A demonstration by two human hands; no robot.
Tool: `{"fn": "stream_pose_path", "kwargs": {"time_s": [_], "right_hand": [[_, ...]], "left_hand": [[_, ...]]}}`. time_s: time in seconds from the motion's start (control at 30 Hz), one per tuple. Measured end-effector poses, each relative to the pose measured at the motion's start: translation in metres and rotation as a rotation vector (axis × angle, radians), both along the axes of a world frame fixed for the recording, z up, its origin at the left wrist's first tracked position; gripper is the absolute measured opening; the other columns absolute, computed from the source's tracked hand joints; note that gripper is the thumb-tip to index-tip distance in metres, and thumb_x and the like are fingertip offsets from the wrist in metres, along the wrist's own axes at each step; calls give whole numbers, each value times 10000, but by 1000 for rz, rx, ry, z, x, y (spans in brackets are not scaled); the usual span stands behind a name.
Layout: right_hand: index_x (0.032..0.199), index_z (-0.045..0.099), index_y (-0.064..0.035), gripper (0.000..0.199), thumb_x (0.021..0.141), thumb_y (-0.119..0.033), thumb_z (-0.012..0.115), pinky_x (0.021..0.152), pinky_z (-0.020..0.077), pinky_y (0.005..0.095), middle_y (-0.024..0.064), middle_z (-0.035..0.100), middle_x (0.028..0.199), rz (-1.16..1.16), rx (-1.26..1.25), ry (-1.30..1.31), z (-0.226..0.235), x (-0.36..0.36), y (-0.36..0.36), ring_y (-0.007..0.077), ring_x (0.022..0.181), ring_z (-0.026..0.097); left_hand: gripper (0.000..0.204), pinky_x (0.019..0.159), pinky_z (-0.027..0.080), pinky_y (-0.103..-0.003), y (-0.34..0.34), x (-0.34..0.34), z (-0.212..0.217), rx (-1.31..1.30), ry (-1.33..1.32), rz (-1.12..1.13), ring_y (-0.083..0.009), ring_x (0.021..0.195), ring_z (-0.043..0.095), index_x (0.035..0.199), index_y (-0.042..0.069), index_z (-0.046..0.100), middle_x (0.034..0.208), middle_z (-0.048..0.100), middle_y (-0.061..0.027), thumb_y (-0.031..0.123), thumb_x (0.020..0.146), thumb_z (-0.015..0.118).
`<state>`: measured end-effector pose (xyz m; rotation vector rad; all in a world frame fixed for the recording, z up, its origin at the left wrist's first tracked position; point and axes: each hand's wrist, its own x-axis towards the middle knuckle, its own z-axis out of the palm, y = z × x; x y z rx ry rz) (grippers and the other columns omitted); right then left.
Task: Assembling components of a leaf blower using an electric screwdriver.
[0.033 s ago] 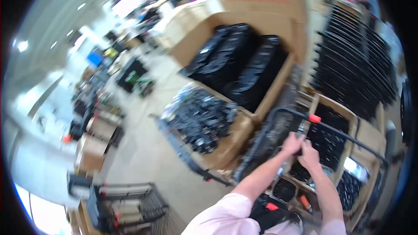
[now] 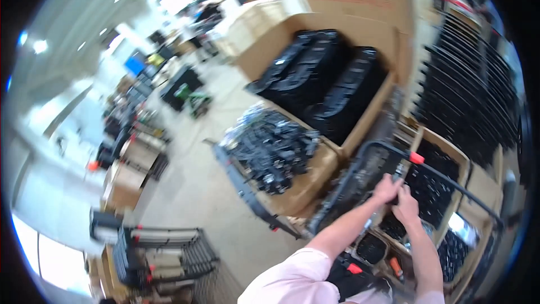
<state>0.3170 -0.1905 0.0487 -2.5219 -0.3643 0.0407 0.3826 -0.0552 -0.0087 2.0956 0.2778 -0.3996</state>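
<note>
My left hand (image 2: 388, 189) and my right hand (image 2: 405, 205) are close together over the parts boxes, both with fingers closed. What they grip is mostly hidden and blurred. A small silvery piece (image 2: 399, 169) shows just beyond my left fingertips. Around them runs a black tubular frame (image 2: 450, 184) with a red fitting (image 2: 417, 158) on its bar, a little beyond my hands. Beneath and to the right lies an open carton of small black parts (image 2: 432, 188). Nearer to me are a smaller box of black parts (image 2: 371, 249) and an orange-handled item (image 2: 396, 267).
A large carton (image 2: 360, 135) holds black wrapped bundles (image 2: 304, 70). Left of my arms, a heap of dark parts (image 2: 270, 149) lies on a cardboard box. Stacked black frames (image 2: 467, 84) stand at right, and more frames (image 2: 169, 259) at lower left.
The whole view has shifted a little, with the scene sliding rightward. Both hands remain together at the same spot by the frame, fingers closed.
</note>
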Motion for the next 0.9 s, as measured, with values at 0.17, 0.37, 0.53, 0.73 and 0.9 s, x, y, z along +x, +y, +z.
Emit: {"fn": "stream_pose_path", "kwargs": {"time_s": [0.17,0.37,0.53,0.73,0.9], "right_hand": [[1338,535,-13,684,715,-52,815,872,568,543,186,557,1308,45,-79,48,-19,-3,6,474,1065,658],[1385,514,-17,714,731,-39,799,872,560,546,187,552,1322,42,-59,30,-21,-10,1,476,1089,649],[1321,567,-80,590,760,-75,748,901,572,547,193,573,1334,21,-42,93,-1,-14,4,461,1122,654],[1189,552,-16,517,746,-128,793,828,597,554,212,576,1244,64,-84,26,-13,-13,10,457,1007,689],[1201,544,-12,580,738,-192,843,800,601,533,221,616,1097,54,-136,-4,-18,-30,-8,451,947,701]], "left_hand": [[726,955,551,-541,11,-14,-2,1,-7,36,-487,1122,694,1283,-24,524,1193,704,-333,623,969,629],[700,960,554,-535,10,-20,11,26,-12,17,-476,1140,693,1256,-22,536,1203,706,-317,606,962,636],[698,971,547,-523,9,-20,10,54,-54,40,-444,1129,704,1208,-12,635,1184,715,-281,624,925,676],[690,959,547,-561,26,-21,5,241,-117,-15,-469,1117,686,1165,9,681,1212,685,-256,657,927,661],[654,958,544,-553,12,-39,10,248,-203,-31,-483,1097,685,1131,-28,686,1192,688,-273,596,938,675]]}}
